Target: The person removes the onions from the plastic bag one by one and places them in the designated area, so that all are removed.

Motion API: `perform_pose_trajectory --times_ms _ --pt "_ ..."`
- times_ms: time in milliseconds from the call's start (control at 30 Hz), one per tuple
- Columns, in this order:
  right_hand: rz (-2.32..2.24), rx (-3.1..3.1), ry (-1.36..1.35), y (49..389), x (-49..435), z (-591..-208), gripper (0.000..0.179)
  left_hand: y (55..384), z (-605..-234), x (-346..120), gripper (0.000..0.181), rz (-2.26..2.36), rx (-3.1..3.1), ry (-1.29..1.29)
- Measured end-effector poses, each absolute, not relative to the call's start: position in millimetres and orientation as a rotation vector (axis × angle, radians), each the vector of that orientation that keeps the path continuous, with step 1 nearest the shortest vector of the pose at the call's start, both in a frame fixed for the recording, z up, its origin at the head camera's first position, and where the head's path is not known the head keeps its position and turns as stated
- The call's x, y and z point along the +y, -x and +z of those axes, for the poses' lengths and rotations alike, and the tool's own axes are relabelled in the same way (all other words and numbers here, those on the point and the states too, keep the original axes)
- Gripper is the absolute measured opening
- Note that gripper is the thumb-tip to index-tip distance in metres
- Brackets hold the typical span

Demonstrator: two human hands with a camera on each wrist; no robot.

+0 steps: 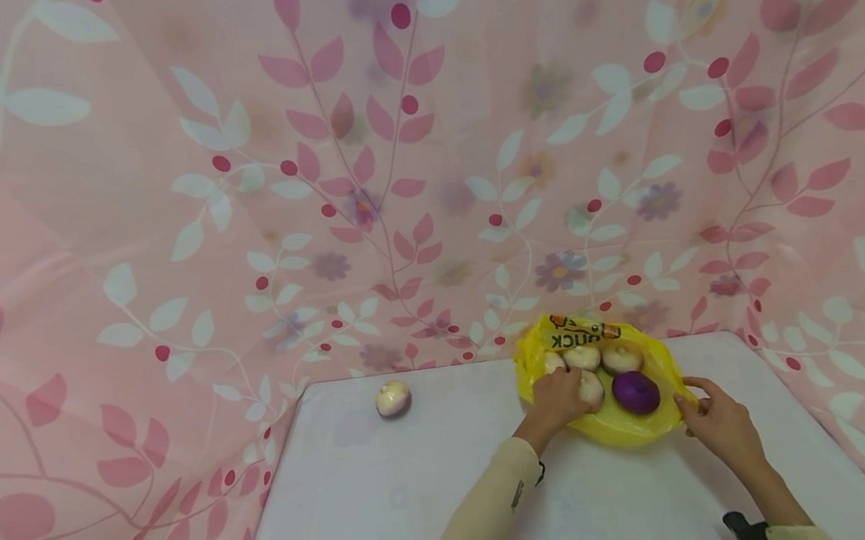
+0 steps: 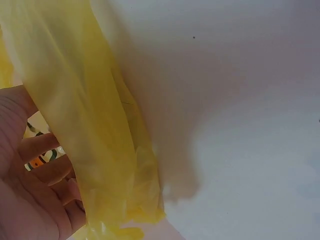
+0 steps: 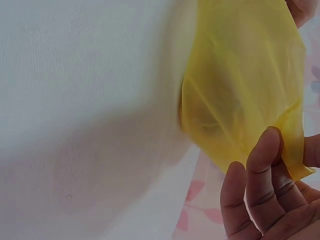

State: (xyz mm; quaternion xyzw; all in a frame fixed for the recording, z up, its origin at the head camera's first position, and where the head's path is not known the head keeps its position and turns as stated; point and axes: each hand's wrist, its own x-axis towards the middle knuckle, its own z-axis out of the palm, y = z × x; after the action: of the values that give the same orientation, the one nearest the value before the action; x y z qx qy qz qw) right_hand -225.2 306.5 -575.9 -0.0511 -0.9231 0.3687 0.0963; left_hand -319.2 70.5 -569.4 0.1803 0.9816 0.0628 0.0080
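A yellow plastic bag (image 1: pixel 621 432) lies wide at its mouth on the table, with several whitish turnips (image 1: pixel 622 359) and a deep purple round vegetable (image 1: pixel 636 393) inside. My left hand (image 1: pixel 558 397) reaches over the bag's near left rim, its fingers and thumb around a whitish turnip (image 1: pixel 591 392). In the left wrist view the bag's wall (image 2: pixel 85 100) hides the fingertips and that turnip. At the right rim my right hand (image 1: pixel 725 422) pinches the bag's edge between thumb and fingers; the right wrist view shows the yellow film (image 3: pixel 292 145) folded there.
One white turnip with a purplish underside (image 1: pixel 393 400) sits alone at the table's back left. The white-covered table (image 1: pixel 355 499) ends at a pink floral curtain (image 1: pixel 400 183) behind. Dark printing (image 1: pixel 580 338) shows on the bag's far side.
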Motion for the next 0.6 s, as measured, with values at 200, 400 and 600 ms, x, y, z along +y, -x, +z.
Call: perform_pose_trajectory --times_ms 200,400,600 --pt "1.094 -2.744 0.147 224.9 308.8 -575.2 0.051 321.7 -572.9 74.1 0.056 0.162 3.042 -0.555" --pt "1.097 -2.751 0.149 225.0 309.3 -576.4 0.051 321.6 -576.7 79.8 0.059 0.196 3.026 -0.541" --pt "1.105 -2.755 0.159 225.1 309.6 -577.1 0.050 322.1 -579.8 82.0 0.054 0.203 3.036 -0.516"
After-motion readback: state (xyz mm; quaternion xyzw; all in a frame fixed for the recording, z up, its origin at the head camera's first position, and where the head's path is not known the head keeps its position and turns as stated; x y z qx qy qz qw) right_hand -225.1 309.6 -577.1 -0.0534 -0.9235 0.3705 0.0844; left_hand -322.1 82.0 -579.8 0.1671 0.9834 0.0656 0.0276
